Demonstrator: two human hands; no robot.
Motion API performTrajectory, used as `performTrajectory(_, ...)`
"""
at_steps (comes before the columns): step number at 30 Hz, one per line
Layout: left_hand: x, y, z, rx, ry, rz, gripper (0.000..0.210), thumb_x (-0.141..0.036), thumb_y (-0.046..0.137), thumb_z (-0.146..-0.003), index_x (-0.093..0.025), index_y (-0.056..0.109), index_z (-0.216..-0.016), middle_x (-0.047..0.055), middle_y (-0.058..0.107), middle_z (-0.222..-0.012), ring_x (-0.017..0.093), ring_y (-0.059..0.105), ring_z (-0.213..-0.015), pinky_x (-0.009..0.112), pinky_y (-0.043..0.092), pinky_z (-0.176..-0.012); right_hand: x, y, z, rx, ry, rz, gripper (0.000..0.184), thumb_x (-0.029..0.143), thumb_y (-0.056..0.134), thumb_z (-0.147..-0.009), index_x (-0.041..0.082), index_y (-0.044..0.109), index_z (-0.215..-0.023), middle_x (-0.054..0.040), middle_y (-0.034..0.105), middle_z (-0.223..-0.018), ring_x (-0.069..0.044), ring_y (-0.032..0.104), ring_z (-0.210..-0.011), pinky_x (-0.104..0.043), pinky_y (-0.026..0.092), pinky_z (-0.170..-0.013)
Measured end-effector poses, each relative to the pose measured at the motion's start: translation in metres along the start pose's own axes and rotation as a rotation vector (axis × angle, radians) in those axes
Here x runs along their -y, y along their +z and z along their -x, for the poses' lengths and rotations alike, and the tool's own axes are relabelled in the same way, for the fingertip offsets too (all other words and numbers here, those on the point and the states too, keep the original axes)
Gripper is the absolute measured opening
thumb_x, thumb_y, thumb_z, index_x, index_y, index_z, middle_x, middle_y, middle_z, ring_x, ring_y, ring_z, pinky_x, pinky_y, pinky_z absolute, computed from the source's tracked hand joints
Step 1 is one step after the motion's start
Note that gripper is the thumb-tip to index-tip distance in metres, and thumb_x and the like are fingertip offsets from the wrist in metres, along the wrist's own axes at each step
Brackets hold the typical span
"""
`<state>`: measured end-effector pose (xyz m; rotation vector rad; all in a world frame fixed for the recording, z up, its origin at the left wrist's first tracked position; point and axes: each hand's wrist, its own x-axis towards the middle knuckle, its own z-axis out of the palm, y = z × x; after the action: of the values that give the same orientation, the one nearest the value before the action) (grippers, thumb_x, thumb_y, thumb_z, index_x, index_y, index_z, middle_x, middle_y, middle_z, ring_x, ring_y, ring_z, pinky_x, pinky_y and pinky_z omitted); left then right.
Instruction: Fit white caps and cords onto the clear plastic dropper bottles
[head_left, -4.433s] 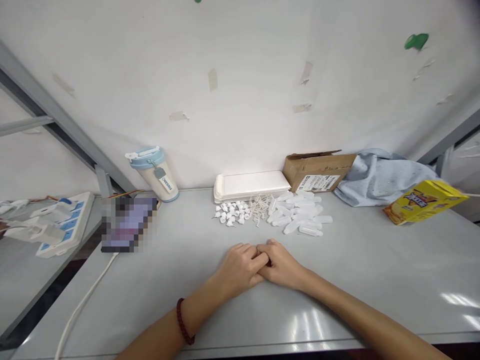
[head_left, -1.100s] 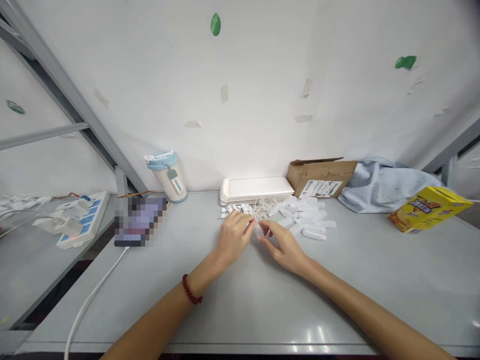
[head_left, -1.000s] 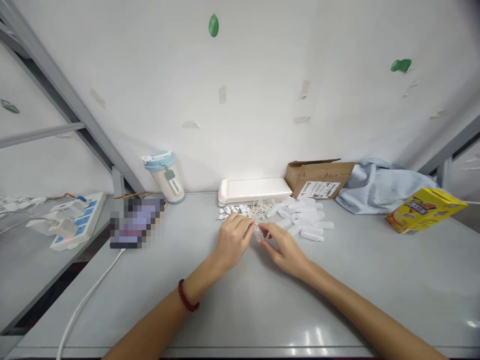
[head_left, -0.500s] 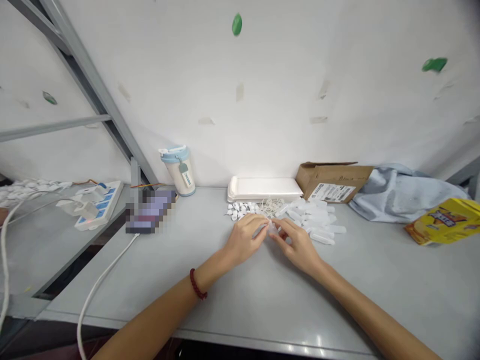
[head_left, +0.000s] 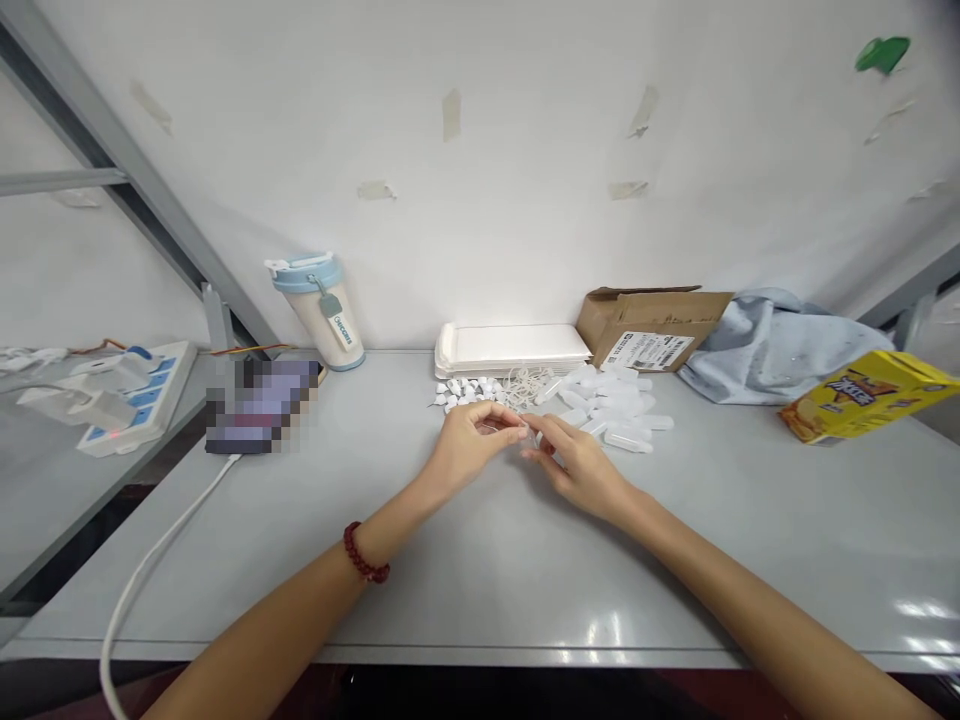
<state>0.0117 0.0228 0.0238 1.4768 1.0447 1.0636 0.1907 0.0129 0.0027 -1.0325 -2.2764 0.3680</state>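
My left hand (head_left: 466, 448) and my right hand (head_left: 583, 466) meet low over the middle of the table, fingertips almost touching. Between them is a small clear plastic piece (head_left: 531, 438), mostly covered by the fingers; its exact kind cannot be made out. Both hands are closed in a pinch on it. Just behind the left fingers lies a cluster of small white cap-like pieces (head_left: 459, 391) with dark tips. A tangle of thin off-white cord (head_left: 527, 384) sits beyond the fingertips. Behind the right hand, translucent white plastic tubes (head_left: 619, 402) lie in a loose heap.
Along the wall stand a stack of flat white trays (head_left: 514, 345), a cardboard box (head_left: 664, 325) and a bundled grey-blue cloth (head_left: 787, 345). A yellow snack box (head_left: 862, 397) is at right. A tumbler (head_left: 319, 310), a phone (head_left: 262, 405) with its cable and a power strip (head_left: 139, 405) are left.
The view has tilted down and shifted slightly right. My hands stay together at the clear piece; the left thumb and fingers form a rounder, wider arch now.
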Motion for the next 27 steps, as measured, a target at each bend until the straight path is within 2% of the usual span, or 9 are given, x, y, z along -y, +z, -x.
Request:
performTrajectory(6,-0.003,0.001,0.0,-0.002,-0.028,-0.261,0.012,-0.023,0.067,-0.068,-0.015,0.066,-0.077,0.005,0.069,-0.081,0.018,0.062,-0.078,0.03,0.049,-0.073,0.002,0.006,-0.002,0.059,0.07,-0.052,0.024,0.022,0.047,-0.089,0.016,0.048,-0.112,-0.0041,0.061,-0.077,-0.015,0.056,-0.062,-0.026,0.042,-0.058)
performTrajectory(11,-0.008,-0.004,0.0,0.042,0.063,-0.388,0.011,-0.022,0.062,-0.072,-0.017,0.07,-0.078,0.003,0.071,-0.082,0.018,0.063,-0.079,0.029,0.049,-0.074,0.002,0.01,-0.002,0.073,0.12,-0.094,0.018,0.023,0.048,-0.088,0.015,0.049,-0.104,-0.0029,0.062,-0.071,-0.015,0.056,-0.058,-0.025,0.04,-0.056)
performTrajectory(14,-0.007,-0.007,-0.002,0.06,0.082,-0.318,0.014,-0.025,0.058,-0.076,-0.018,0.071,-0.076,0.002,0.072,-0.08,0.018,0.064,-0.078,0.029,0.049,-0.074,0.001,0.011,-0.002,0.054,0.117,-0.087,0.014,0.024,0.049,-0.087,0.016,0.05,-0.099,-0.0025,0.062,-0.069,-0.015,0.056,-0.056,-0.025,0.039,-0.055)
performTrajectory(16,-0.006,-0.009,-0.003,0.054,0.046,-0.258,0.014,-0.026,0.061,-0.075,-0.017,0.07,-0.075,0.002,0.071,-0.078,0.018,0.064,-0.077,0.028,0.049,-0.073,0.002,0.011,-0.002,0.055,0.112,-0.09,0.014,0.025,0.049,-0.088,0.016,0.05,-0.099,-0.0025,0.063,-0.068,-0.016,0.057,-0.056,-0.025,0.039,-0.055)
performTrajectory(21,-0.005,-0.012,-0.004,0.05,-0.149,-0.092,0.012,-0.025,0.069,-0.068,-0.015,0.069,-0.074,0.004,0.069,-0.078,0.016,0.062,-0.075,0.027,0.048,-0.071,0.003,0.009,-0.003,0.072,0.118,-0.123,0.017,0.026,0.048,-0.088,0.016,0.051,-0.102,-0.0043,0.066,-0.074,-0.016,0.059,-0.056,-0.025,0.04,-0.056)
performTrajectory(24,0.0,-0.014,-0.004,0.111,-0.272,0.058,0.016,-0.021,0.073,-0.064,-0.015,0.068,-0.078,0.002,0.068,-0.078,0.012,0.061,-0.07,0.025,0.047,-0.07,0.003,0.01,-0.002,0.075,0.124,-0.132,0.022,0.025,0.046,-0.089,0.016,0.048,-0.108,-0.0061,0.067,-0.083,-0.016,0.06,-0.058,-0.025,0.041,-0.057)
performTrajectory(27,0.008,-0.014,-0.005,0.156,-0.323,0.151,0.019,-0.021,0.074,-0.064,-0.014,0.066,-0.08,0.001,0.066,-0.075,0.01,0.06,-0.067,0.024,0.046,-0.068,0.002,0.012,-0.001,0.05,0.125,-0.104,0.023,0.023,0.045,-0.089,0.016,0.045,-0.111,-0.0075,0.068,-0.086,-0.017,0.061,-0.062,-0.026,0.042,-0.057)
